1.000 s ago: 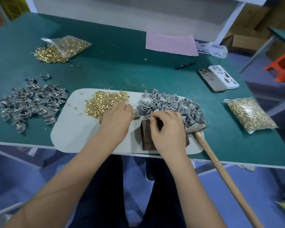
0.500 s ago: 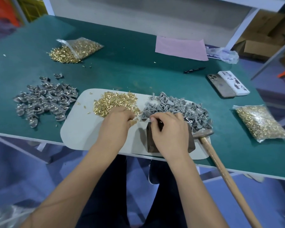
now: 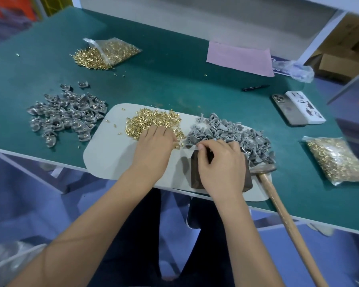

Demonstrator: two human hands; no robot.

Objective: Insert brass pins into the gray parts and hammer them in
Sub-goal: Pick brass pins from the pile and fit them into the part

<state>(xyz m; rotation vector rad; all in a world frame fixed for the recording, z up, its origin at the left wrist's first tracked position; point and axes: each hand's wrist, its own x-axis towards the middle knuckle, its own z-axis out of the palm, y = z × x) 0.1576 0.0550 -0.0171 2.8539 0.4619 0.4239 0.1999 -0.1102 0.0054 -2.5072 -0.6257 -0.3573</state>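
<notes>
Your left hand (image 3: 153, 146) lies fingers-down in the pins (image 3: 151, 123), grip unclear; right hand (image 3: 220, 162) pinches something small over the block (image 3: 195, 175), centre frame; gray parts (image 3: 232, 133) just beyond.

Loose brass pins (image 3: 151, 123) heaped on the white board (image 3: 104, 154); unfilled gray parts (image 3: 232, 133) piled just right of them. Hammer (image 3: 278, 193) lies beside, handle overhanging the surface edge.

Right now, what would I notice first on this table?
Probably the shiny heap of brass pins on the white board, with the left hand resting on its near edge. Right beside it lies a pile of gray parts, and the right hand works over a dark block just in front.
</notes>
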